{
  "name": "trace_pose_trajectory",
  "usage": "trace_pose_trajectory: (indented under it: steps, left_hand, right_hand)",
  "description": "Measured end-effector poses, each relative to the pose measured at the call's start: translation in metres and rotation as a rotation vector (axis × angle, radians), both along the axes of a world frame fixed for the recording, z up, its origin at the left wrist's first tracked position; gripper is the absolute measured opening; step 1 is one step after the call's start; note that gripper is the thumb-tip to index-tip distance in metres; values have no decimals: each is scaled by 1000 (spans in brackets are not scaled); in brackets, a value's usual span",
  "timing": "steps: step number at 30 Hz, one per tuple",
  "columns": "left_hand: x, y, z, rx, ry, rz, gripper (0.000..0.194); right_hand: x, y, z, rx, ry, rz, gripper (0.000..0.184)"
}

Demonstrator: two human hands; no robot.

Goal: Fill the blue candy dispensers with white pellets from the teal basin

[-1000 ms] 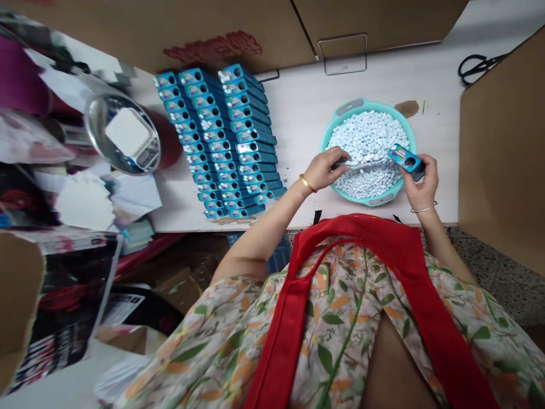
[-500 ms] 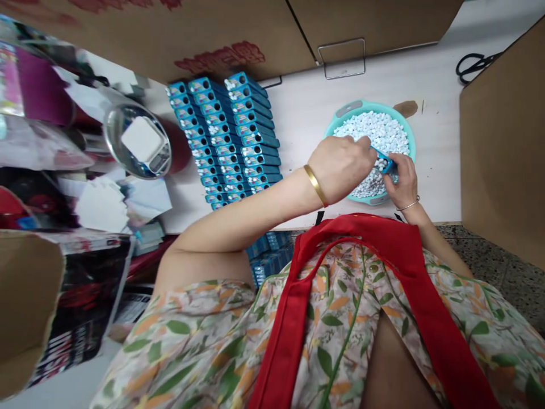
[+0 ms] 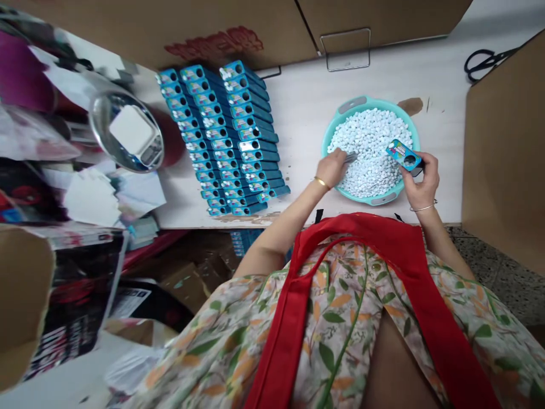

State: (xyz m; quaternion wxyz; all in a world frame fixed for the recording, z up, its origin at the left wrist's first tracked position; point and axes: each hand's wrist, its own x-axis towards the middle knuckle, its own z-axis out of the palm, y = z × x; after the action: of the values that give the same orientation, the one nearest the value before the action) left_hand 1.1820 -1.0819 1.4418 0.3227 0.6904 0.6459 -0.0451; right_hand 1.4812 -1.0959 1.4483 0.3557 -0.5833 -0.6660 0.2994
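Observation:
A teal basin (image 3: pixel 330 128) full of small white pieces (image 3: pixel 370 142) sits on the white table in front of me. My left hand (image 3: pixel 332 168) is closed on a thin metal tool (image 3: pixel 351 157) whose tip rests among the pieces at the basin's left side. My right hand (image 3: pixel 421 182) grips a small blue box (image 3: pixel 403 155) with a round hole, held over the basin's right rim.
Three rows of matching blue boxes (image 3: pixel 225 139) lie left of the basin. A metal bowl on a scale (image 3: pixel 128 133) and loose papers (image 3: pixel 110 196) crowd the left. Black scissors (image 3: pixel 483 59) lie at the far right, with cardboard walls (image 3: pixel 502 147) behind and right.
Half a second ago my two hands met over the basin at the box. My left hand has since drawn back to the basin's left side, and the box has moved right.

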Motion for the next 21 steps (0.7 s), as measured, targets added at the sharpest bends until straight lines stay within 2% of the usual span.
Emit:
trace_pose_trajectory:
  steps: [2,4,7,9,11,13,17,21]
  left_hand:
    - [22,3,-21,32,-110,55,24]
    - [31,7,-34,64,-221,91,23]
    - [20,8,-39,107,-374,90,20]
    - [5,7,-33,140,-440,57,19]
    - [-10,6,-18,172,-461,8,20]
    - [-22,5,5,209,-451,-50,24]
    - [-32,12,64,269,-385,-188,32]
    - [-18,24,125,261,-234,-343,28]
  right_hand:
    - [1,1,-2,-3,22,-34,56]
    - [0,1,-4,0,55,-68,58]
    - [0,1,-7,16,96,-108,58]
    - [1,1,-8,26,97,-112,56]
    - [2,2,-7,28,70,-97,55]
    - [2,2,-5,22,22,-67,54]
    - [-4,3,4,18,-95,14,48]
    - [-17,4,9,41,-147,90,42]
